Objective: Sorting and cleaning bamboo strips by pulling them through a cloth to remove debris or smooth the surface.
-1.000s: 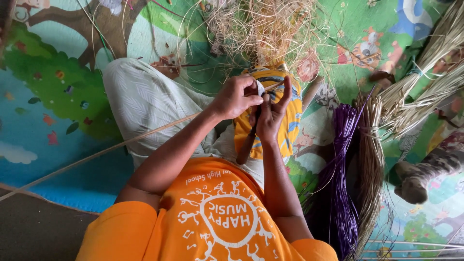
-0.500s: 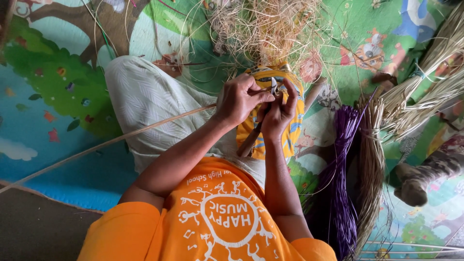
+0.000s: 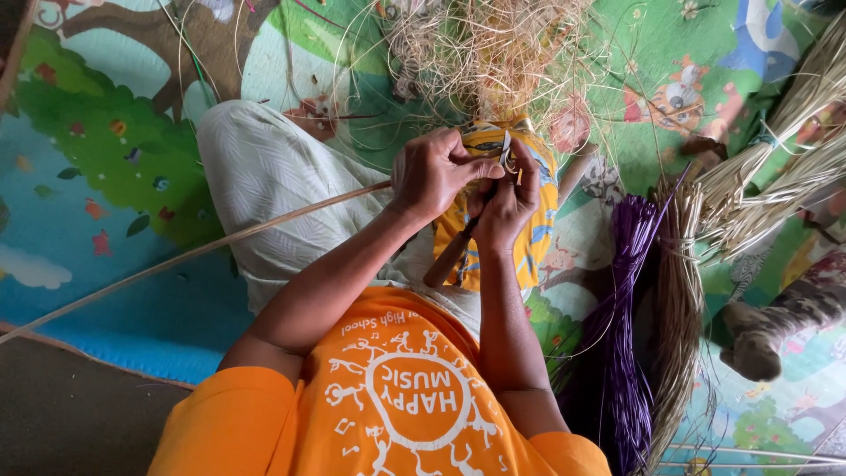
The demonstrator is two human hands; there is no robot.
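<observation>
Seen from above, upside down. A long cane strip [image 3: 203, 251] is pinched in the left hand [image 3: 436, 172], fingers curled closed around its end; the strip runs out over the pale trouser leg [image 3: 264, 194] and away across the play mat [image 3: 106, 176] toward the left edge. The right hand [image 3: 507, 207] is closed around a wooden-handled tool [image 3: 448, 257], handle slanting down toward the lap; the tool's working end is hidden between the two hands, which touch each other. A yellow patterned cloth [image 3: 533, 238] is spread under the hands, over the lap.

No baskets, bowls or boxes can be made out; the material is kept loose or in bundles on the floor. A tangle of pale shavings [image 3: 493, 53] is heaped just beyond the hands. A purple fibre bundle [image 3: 617, 353] lies beside the person's right arm, touching a tan reed bundle [image 3: 679, 326]. More tied straw sheaves [image 3: 775, 167] are laid further right.
</observation>
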